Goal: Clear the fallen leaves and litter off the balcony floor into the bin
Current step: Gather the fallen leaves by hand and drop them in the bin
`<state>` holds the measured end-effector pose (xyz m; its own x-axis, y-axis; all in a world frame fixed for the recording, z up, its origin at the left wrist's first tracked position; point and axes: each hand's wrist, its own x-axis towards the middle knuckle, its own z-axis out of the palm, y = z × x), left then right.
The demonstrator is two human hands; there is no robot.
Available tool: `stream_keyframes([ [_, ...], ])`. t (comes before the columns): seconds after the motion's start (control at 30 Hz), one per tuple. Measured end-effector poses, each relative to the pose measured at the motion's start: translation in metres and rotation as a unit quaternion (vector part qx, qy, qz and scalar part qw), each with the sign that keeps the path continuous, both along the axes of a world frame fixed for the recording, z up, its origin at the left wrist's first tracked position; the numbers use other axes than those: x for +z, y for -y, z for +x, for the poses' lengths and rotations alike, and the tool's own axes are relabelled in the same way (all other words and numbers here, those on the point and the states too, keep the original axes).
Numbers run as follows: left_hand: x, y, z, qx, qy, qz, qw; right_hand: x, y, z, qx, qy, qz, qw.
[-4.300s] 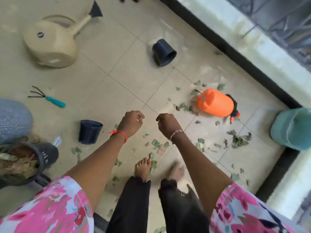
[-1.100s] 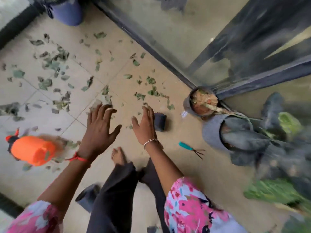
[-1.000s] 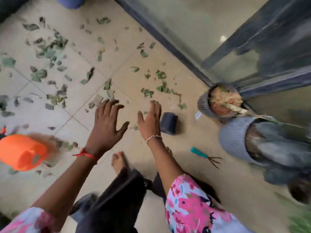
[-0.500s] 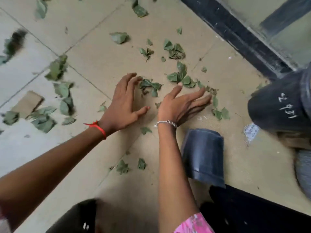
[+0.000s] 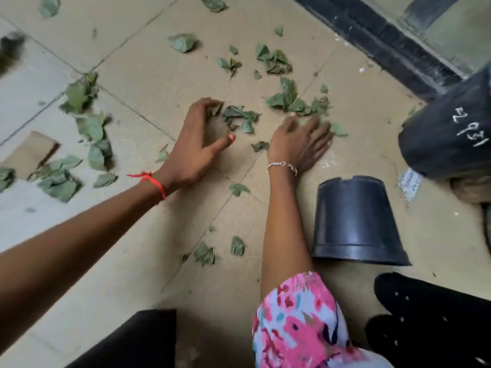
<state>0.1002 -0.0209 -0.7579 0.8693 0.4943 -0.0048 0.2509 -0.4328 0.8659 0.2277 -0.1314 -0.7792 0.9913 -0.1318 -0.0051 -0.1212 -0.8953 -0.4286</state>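
Green leaf scraps lie scattered over the beige balcony tiles (image 5: 138, 75). My left hand (image 5: 196, 142), with a red thread at the wrist, rests on the floor. Its fingers are bent and the fingertips touch a small clump of leaves (image 5: 240, 118); the thumb sticks out apart. My right hand (image 5: 300, 140), wearing a bracelet, lies flat with spread fingers. Its fingertips touch another leaf cluster (image 5: 292, 102). More leaves (image 5: 85, 123) and a piece of brown cardboard (image 5: 29, 152) lie at the left. No bin is in view.
A small black pot (image 5: 356, 221) lies tipped over just right of my right forearm. A larger dark pot with white numbers (image 5: 449, 139) sits at the right edge, a white label (image 5: 410, 181) beside it. A black door track (image 5: 377, 41) runs along the top right.
I have crouched close to the floor. Over the last half second my left fingers have bent onto the leaf clump, and my right hand has spread flat on the tiles.
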Motion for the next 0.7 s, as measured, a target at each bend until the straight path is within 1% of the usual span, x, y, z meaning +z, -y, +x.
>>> stream_keyframes([
  [0.07, 0.004, 0.001, -0.016, -0.011, -0.02, -0.006, 1.0, -0.002, -0.003, -0.026, 0.084, 0.051, 0.025, 0.995],
  [0.1, 0.006, 0.0, -0.025, -0.018, -0.029, -0.002, 0.999, -0.004, -0.005, -0.042, 0.127, 0.069, 0.07, 0.987],
  [0.13, 0.008, 0.0, -0.034, -0.027, -0.035, 0.005, 0.999, -0.002, -0.005, -0.055, 0.165, 0.079, 0.137, 0.974],
  [0.2, 0.013, 0.004, -0.055, -0.03, -0.042, 0.017, 0.998, 0.003, 0.0, -0.079, 0.212, 0.055, 0.304, 0.927],
  [0.23, 0.014, 0.007, -0.065, -0.023, -0.043, 0.019, 0.999, 0.007, 0.005, -0.089, 0.218, 0.047, 0.357, 0.907],
  [0.27, 0.014, 0.013, -0.077, -0.01, -0.046, 0.017, 0.999, 0.01, 0.012, -0.102, 0.217, 0.052, 0.376, 0.899],
  [0.3, 0.013, 0.018, -0.088, 0.004, -0.044, 0.014, 0.999, 0.012, 0.019, -0.113, 0.212, 0.06, 0.365, 0.904],
  [0.33, 0.01, 0.024, -0.1, 0.014, -0.042, 0.009, 0.999, 0.013, 0.026, -0.126, 0.207, 0.064, 0.33, 0.919],
  [0.4, 0.004, 0.036, -0.117, 0.022, -0.033, -0.002, 0.999, 0.011, 0.042, -0.149, 0.19, 0.054, 0.22, 0.955],
  [0.47, -0.002, 0.045, -0.129, 0.03, -0.022, -0.012, 0.999, 0.007, 0.055, -0.179, 0.176, 0.031, 0.088, 0.98],
  [0.53, -0.006, 0.05, -0.134, 0.043, -0.004, -0.011, 0.999, 0.004, 0.061, -0.208, 0.213, 0.035, -0.006, 0.977],
  [0.6, -0.006, 0.051, -0.134, 0.057, 0.013, -0.017, 0.998, 0.001, 0.058, -0.225, 0.273, 0.042, -0.069, 0.959],
  [0.67, -0.005, 0.049, -0.134, 0.077, 0.021, -0.03, 0.996, -0.003, 0.045, -0.223, 0.324, 0.022, -0.111, 0.939],
  [0.7, -0.004, 0.046, -0.133, 0.083, 0.026, -0.032, 0.996, -0.005, 0.037, -0.214, 0.334, 0.02, -0.119, 0.935],
])
